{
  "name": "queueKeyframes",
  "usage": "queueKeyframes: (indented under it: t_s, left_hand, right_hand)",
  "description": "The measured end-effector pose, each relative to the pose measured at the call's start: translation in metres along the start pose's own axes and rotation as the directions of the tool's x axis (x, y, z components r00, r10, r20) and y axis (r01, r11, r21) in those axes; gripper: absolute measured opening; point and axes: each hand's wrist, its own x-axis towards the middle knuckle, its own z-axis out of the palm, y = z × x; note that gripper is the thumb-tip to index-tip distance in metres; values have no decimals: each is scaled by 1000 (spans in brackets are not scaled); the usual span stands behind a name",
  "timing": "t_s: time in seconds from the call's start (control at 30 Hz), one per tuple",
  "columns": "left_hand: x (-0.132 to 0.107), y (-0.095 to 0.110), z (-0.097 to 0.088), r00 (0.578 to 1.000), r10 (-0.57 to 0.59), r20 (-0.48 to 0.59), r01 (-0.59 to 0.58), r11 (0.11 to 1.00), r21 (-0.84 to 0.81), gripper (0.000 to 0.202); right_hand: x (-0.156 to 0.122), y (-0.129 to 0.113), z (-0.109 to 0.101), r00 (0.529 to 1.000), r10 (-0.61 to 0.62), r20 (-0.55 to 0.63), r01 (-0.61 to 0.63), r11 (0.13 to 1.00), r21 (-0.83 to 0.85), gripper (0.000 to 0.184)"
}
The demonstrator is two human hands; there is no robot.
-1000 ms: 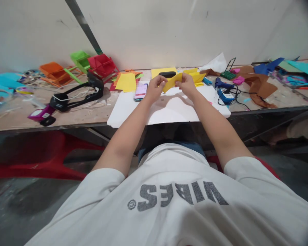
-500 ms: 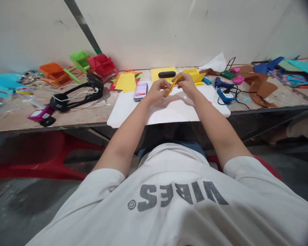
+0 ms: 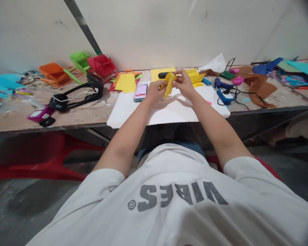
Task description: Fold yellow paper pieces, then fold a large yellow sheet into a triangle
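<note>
Between my two hands is a folded piece of yellow felt or stiff paper (image 3: 169,84), raised a little over the white board (image 3: 133,114). My left hand (image 3: 154,91) closes on its left side, fingertips partly hidden. On its right side, the thumb and fingers of my right hand (image 3: 184,83) pinch it. Just behind it lies a black oblong case (image 3: 163,74) on a yellow sheet (image 3: 156,71). A phone (image 3: 141,91) with a lit screen rests left of my left hand. More folded yellow pieces (image 3: 197,78) lie beyond my right hand.
Small orange (image 3: 55,73), green (image 3: 79,61) and red (image 3: 102,65) chair-like models stand at the left, behind a black headband-like frame (image 3: 77,97) and a purple object (image 3: 42,114). A blue glue gun (image 3: 222,83), cables and brown sheets (image 3: 261,85) lie right. A wall rises behind.
The yellow piece has turned, so that a broader folded face shows and it stands more upright. My right hand has shifted slightly left, and my left hand slightly down and left.
</note>
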Motion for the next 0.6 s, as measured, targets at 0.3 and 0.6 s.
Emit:
queueKeyframes:
  t_s: [0.3, 0.6]
  left_hand:
    - [3, -9, 1, 997, -69, -25, 69, 998, 4, 27]
    - [9, -13, 2, 988, -117, -98, 115, 993, -24, 24]
  right_hand:
    - [-2, 1, 0, 998, -56, 36, 58, 997, -47, 68]
    - [0, -3, 7, 997, -75, -33, 73, 996, -51, 66]
